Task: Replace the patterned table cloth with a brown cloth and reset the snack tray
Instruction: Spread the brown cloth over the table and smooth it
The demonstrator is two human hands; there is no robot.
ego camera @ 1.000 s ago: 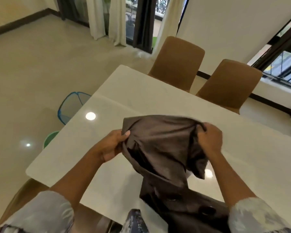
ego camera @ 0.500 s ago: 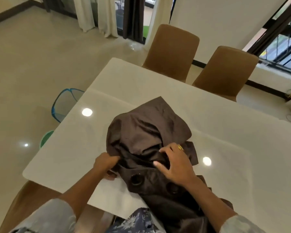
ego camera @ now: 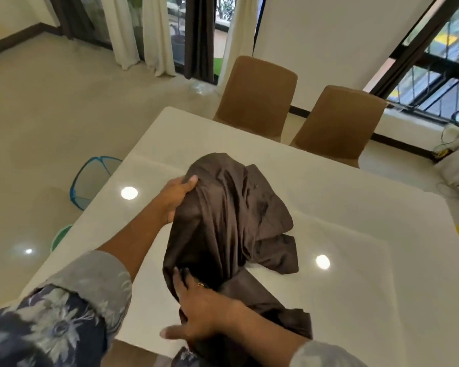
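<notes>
A dark brown cloth (ego camera: 231, 215) lies bunched on the bare white table (ego camera: 342, 207), its lower end trailing off the near edge. My left hand (ego camera: 176, 197) grips a raised fold at the cloth's far left side, lifting it into a hump. My right hand (ego camera: 202, 311) is near the table's front edge, fingers dug into the cloth's lower folds; the thumb sticks out to the left. No patterned cloth or snack tray is in view.
Two brown chairs (ego camera: 257, 96) (ego camera: 337, 123) stand at the far side of the table. A blue mesh basket (ego camera: 90, 178) and a green object (ego camera: 60, 235) sit on the floor to the left. Curtains and windows line the back.
My left hand moved forward from the near edge and lifted a fold of the cloth. My right hand slid back toward me into the lower folds.
</notes>
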